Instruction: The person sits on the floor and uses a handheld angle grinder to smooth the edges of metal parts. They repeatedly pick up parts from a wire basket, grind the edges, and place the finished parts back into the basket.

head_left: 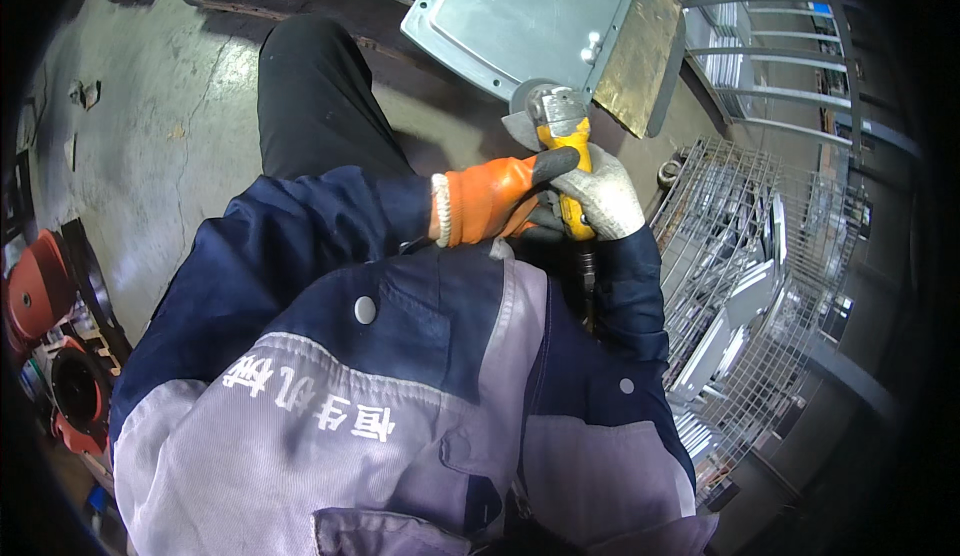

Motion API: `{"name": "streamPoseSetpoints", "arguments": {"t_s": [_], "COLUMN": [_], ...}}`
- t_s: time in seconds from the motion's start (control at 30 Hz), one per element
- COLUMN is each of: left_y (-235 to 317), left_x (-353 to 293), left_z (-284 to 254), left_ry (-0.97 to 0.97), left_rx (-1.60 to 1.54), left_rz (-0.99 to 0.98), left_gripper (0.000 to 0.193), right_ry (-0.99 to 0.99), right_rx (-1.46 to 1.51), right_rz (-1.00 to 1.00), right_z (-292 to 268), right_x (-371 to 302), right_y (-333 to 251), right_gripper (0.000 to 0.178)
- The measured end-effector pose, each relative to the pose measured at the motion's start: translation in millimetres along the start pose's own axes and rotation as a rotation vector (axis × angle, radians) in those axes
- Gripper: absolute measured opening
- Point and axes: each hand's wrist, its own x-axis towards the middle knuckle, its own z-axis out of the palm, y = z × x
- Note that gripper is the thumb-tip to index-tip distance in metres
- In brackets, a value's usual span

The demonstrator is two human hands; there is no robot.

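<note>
Held close in front of my chest is a yellow angle grinder (575,141) with a worn silver-grey head. My left hand (492,196), in an orange glove with dark fingertips, is closed around its body from the left. From the other side my right hand (610,196), in a whitish glove, grips the same body; most of its fingers are hidden. A dark cable or hose (587,271) runs from the grinder's rear end toward me. The grinder's disc and guard are beside the near corner of a grey rectangular metal panel (515,11); whether they touch, I cannot tell.
The panel lies on a worn wooden bench top (655,36). On the right, a wire mesh basket (690,221) holds several flat metal pieces (735,311), with a grey metal rack (770,56) beyond. Red-orange equipment (45,286) stands at left on the concrete floor (150,126).
</note>
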Motion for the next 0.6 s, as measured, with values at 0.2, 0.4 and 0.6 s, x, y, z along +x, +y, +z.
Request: {"name": "streamPoseSetpoints", "arguments": {"t_s": [0.2, 0.4, 0.6], "left_y": [-23.0, -4.7, 28.1], "left_x": [46.6, 2.2, -52.5], "left_z": [23.4, 4.8, -36.0], "left_ry": [0.017, 0.047, 0.371], "left_rx": [-0.608, 0.296, -0.423], "left_rz": [-0.746, -0.274, -0.426], "left_gripper": [0.050, 0.043, 0.043], "right_ry": [0.262, 0.059, -0.162], "right_rx": [-0.036, 0.173, -0.030], "right_rz": [0.079, 0.000, -0.246], "right_z": [-39.1, -5.4, 71.1], "right_x": [-24.7, -31.9, 20.0], "right_y": [9.9, 6.2, -18.9], "right_gripper": [0.040, 0.049, 0.042]}}
